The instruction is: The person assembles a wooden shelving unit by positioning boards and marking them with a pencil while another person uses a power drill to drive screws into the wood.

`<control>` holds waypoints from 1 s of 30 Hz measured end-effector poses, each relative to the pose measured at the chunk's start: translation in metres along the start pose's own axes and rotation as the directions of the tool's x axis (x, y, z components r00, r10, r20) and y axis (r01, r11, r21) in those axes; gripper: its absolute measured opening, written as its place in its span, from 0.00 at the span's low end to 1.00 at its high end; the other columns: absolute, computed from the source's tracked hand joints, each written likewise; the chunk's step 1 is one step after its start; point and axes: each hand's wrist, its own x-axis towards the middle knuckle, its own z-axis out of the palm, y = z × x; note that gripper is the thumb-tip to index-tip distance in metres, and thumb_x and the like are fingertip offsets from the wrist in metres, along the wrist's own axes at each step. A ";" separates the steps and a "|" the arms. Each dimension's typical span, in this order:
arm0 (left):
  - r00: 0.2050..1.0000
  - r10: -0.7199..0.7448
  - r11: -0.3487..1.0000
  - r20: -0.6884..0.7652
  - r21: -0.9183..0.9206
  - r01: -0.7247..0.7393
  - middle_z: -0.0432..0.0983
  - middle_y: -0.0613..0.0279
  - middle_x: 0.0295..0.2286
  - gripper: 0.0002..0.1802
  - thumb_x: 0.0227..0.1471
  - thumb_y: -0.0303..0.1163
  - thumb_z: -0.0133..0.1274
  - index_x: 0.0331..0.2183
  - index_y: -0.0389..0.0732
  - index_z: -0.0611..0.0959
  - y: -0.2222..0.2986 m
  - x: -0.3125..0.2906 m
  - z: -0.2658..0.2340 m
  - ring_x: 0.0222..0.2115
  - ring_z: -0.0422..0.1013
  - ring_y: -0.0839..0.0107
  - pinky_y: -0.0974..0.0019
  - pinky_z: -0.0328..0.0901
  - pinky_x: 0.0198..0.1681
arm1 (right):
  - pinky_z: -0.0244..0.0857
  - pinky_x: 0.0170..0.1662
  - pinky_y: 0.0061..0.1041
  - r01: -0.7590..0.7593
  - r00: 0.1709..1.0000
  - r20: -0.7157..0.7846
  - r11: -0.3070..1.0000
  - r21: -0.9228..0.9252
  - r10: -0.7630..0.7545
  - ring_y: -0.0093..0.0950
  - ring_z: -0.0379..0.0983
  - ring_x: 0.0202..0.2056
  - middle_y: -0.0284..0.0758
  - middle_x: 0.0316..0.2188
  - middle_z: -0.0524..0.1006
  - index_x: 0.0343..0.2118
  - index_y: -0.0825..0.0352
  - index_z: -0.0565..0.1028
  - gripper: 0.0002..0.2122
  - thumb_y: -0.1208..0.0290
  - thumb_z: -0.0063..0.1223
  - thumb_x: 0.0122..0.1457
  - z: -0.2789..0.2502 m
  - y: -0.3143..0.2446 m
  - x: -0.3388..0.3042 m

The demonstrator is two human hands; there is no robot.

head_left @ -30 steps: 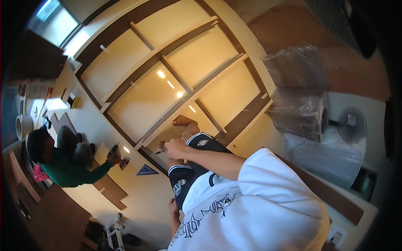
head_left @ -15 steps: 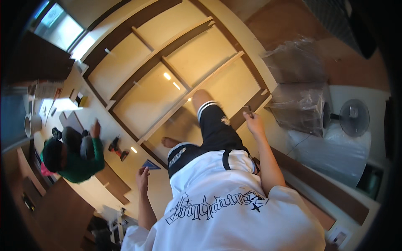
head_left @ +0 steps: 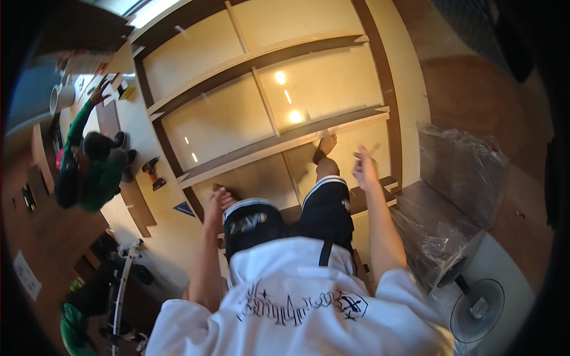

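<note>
Wooden frame (head_left: 279, 144): left hand (head_left: 220, 200) now over its near side.

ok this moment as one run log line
left hand: near left knee | right hand: above wooden frame, grip unclear | drill, blue triangle: left side

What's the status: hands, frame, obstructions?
Left hand by black shorts, right hand above wooden frame; grips unclear. Bare foot at crossbar, possibly in the way. Drill outside frame, at left.

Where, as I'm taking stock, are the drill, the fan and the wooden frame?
Drill (head_left: 154, 172), head view: handle.
Fan (head_left: 477, 310), head view: round cage.
Wooden frame (head_left: 237, 159), head view: a crossbar.
</note>
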 end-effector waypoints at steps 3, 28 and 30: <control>0.969 -0.238 0.953 0.072 -0.174 0.247 0.82 0.51 0.48 0.40 0.61 0.56 0.64 0.61 0.38 0.71 -0.023 0.044 0.103 0.45 0.80 0.60 0.55 0.74 0.51 | 0.62 0.29 0.25 -0.151 0.978 -0.166 0.980 -0.129 0.129 0.21 0.66 0.26 0.31 0.27 0.71 0.44 0.73 0.80 0.37 0.34 0.71 0.53 0.031 0.034 0.126; 0.963 -0.226 0.745 -0.145 -0.662 0.075 0.74 0.49 0.44 0.22 0.63 0.40 0.59 0.51 0.38 0.72 -0.063 0.284 0.271 0.42 0.76 0.50 0.45 0.75 0.45 | 0.72 0.42 0.39 0.062 0.747 -0.572 0.892 -0.448 -0.339 0.34 0.76 0.33 0.46 0.34 0.83 0.36 0.83 0.80 0.24 0.61 0.73 0.49 0.102 0.137 0.328; 0.958 -0.228 0.780 -0.172 -0.621 0.074 0.75 0.49 0.44 0.22 0.64 0.42 0.57 0.51 0.38 0.73 -0.070 0.265 0.255 0.42 0.76 0.50 0.46 0.75 0.43 | 0.72 0.42 0.38 -0.002 0.766 -0.562 0.873 -0.488 -0.313 0.33 0.77 0.33 0.45 0.34 0.84 0.39 0.82 0.80 0.24 0.61 0.72 0.51 0.103 0.138 0.314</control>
